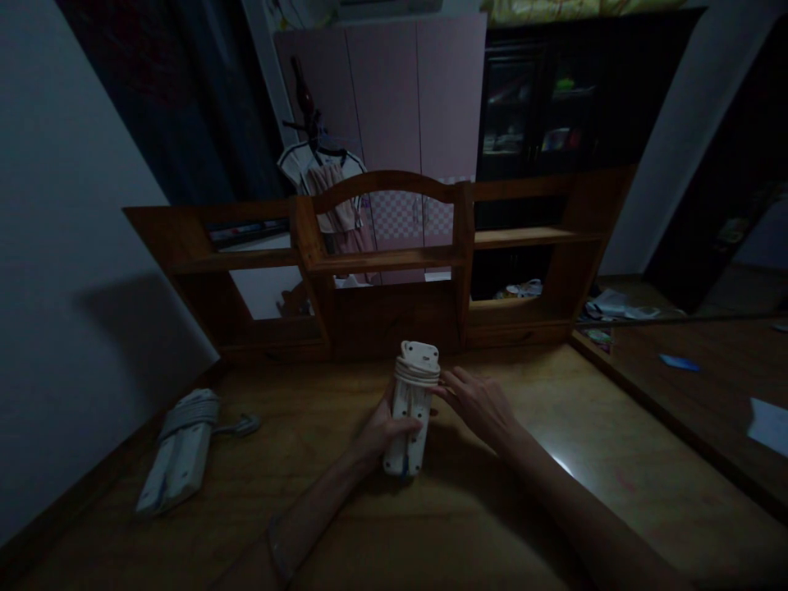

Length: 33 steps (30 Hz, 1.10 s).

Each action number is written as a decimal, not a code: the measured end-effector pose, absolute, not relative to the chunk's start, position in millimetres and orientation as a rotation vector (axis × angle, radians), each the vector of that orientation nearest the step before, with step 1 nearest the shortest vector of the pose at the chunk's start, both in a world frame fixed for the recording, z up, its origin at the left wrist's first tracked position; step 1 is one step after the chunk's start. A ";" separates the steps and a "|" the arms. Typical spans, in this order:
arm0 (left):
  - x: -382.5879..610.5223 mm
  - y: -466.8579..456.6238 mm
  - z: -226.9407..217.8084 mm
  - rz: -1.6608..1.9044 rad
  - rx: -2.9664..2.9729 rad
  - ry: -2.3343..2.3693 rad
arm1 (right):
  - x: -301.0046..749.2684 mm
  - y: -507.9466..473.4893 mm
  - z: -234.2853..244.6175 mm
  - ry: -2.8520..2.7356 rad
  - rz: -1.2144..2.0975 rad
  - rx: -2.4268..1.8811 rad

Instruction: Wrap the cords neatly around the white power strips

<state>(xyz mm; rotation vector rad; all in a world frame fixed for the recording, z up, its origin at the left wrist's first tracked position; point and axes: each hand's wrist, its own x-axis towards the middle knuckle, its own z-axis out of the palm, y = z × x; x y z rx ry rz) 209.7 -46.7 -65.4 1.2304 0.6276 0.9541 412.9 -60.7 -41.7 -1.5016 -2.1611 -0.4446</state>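
Note:
A white power strip is held up over the wooden desk, its underside with screw holes turned toward me. Its white cord is wound in several turns around the upper end. My left hand is closed around the strip's middle, the thumb lying across its face. At the right side of the cord turns, my right hand has its fingertips bent against the windings; the exact grip is partly hidden. On the desk to the left lies a second white power strip, with cord wrapped about its far end and its plug sticking out to the right.
The wooden desk carries a shelf unit along its back edge. A wall borders it on the left. Beyond stand a pink wardrobe and a dark cabinet. A blue card and white paper lie on the lower surface at right.

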 end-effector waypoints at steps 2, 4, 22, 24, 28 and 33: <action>209.4 -48.1 -62.5 0.957 1.252 0.611 | 411.9 -60.9 -42.3 -2.149 -0.431 -1.503; 208.6 -48.8 -60.7 0.935 1.264 0.609 | 410.7 -61.4 -42.7 -2.105 -0.421 -1.504; 211.0 -46.9 -66.7 0.975 1.327 0.668 | 411.8 -63.1 -35.2 -2.142 -0.382 -1.586; 211.2 -46.3 -68.2 0.985 1.311 0.669 | 411.8 -63.0 -34.9 -2.147 -0.362 -1.602; 210.9 -45.4 -68.3 0.979 1.258 0.683 | 411.5 -62.6 -35.2 -2.157 -0.350 -1.652; 210.5 -46.3 -64.0 0.962 1.228 0.707 | 412.1 -62.8 -36.9 -2.184 -0.379 -1.667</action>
